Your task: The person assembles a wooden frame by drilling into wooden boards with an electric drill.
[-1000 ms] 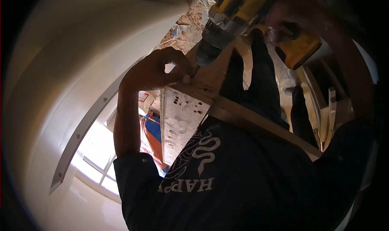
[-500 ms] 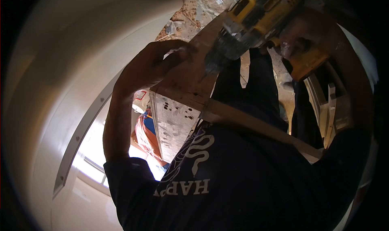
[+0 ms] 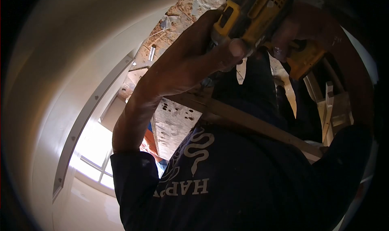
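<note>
A yellow and black cordless drill point(image 3: 259, 16) is held up at the top centre, its front end pointing down and to the left. My right hand point(image 3: 289, 34) is closed round the drill's handle, above its yellow base, partly in shadow. My left hand point(image 3: 202, 56) wraps the front of the drill around the chuck, its thumb toward me; the chuck is mostly hidden behind it. Beneath my left hand lies a wooden board, mostly covered. A narrow wooden strip point(image 3: 259, 123) runs across in front of my body.
A pale, stained board point(image 3: 174, 125) stands below my left forearm. A curved cream wall point(image 3: 60, 89) with a metal strip point(image 3: 81, 121) fills the left side, near a bright window point(image 3: 95, 150). Debris covers the floor point(image 3: 166, 28). Wooden pieces point(image 3: 328, 105) stand at the right.
My left hand has moved up and right from the board onto the front of the drill. The drill has shifted slightly up and left, and my right hand has stayed on its handle.
</note>
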### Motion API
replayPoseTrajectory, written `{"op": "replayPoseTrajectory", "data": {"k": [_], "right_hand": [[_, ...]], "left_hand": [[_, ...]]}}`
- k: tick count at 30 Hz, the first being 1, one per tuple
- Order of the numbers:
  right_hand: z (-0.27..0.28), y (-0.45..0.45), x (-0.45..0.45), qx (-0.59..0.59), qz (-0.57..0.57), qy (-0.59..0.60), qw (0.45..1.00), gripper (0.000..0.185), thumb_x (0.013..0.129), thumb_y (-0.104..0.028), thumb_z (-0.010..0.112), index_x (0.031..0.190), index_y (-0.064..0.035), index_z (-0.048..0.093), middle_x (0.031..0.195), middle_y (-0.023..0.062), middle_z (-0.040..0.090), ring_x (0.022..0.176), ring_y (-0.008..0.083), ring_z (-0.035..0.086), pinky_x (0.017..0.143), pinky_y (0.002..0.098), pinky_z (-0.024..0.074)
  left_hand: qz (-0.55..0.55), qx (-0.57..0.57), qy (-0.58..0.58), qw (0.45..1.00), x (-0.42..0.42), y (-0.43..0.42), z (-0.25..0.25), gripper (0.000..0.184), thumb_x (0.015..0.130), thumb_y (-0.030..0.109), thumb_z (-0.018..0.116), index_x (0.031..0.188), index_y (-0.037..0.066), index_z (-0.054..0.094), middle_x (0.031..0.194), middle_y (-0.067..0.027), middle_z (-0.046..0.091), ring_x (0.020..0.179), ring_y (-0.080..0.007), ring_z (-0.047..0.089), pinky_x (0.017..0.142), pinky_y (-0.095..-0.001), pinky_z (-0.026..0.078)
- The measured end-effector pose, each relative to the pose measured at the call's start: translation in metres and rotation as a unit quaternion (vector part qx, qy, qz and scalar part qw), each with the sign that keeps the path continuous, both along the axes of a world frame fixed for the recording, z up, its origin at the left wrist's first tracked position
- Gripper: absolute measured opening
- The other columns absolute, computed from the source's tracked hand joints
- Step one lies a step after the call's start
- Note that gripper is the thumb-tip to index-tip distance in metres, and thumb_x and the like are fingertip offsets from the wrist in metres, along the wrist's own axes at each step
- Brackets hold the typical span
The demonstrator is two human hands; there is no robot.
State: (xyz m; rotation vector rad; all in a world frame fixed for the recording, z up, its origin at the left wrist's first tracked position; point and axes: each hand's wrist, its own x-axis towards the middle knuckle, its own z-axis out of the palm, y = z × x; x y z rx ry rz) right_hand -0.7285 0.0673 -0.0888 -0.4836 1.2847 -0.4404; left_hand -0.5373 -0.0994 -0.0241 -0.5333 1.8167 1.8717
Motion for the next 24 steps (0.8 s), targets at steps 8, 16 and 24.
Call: {"op": "replayPoseTrajectory", "data": {"k": [8,16,24], "right_hand": [[0.008,-0.010,-0.002,0.025,0.022,-0.039,0.999,0.041,0.064,-0.016,0.080,0.102,-0.0053,0.070,0.086,0.0074,0.070,0.073,0.0187,0.067,0.074,0.0355,0.0536],[0.016,-0.020,-0.010,0.048,0.047,-0.077,0.995,0.045,0.071,-0.018,0.078,0.113,-0.0064,0.067,0.097,0.0097,0.070,0.081,0.0212,0.067,0.083,0.0383,0.0539],[0.015,-0.020,-0.005,0.033,0.052,-0.051,0.997,0.045,0.073,-0.019,0.078,0.114,-0.0068,0.067,0.098,0.0098,0.070,0.082,0.0214,0.067,0.085,0.0385,0.0539]], "left_hand": [[0.044,0.007,0.014,0.999,0.001,0.008,-0.005,0.082,0.092,0.055,0.063,0.133,-0.012,0.039,0.100,-0.0235,0.065,0.091,-0.0257,0.067,0.079,-0.0337,0.055],[-0.001,0.030,-0.037,0.999,-0.017,-0.008,0.026,0.080,0.093,0.055,0.060,0.131,-0.012,0.039,0.096,-0.0222,0.065,0.090,-0.0244,0.067,0.077,-0.0341,0.054],[-0.005,-0.003,-0.019,1.000,-0.003,0.001,0.001,0.071,0.096,0.050,0.057,0.138,-0.006,0.040,0.115,-0.0199,0.060,0.108,-0.0244,0.063,0.089,-0.0380,0.055]]}}
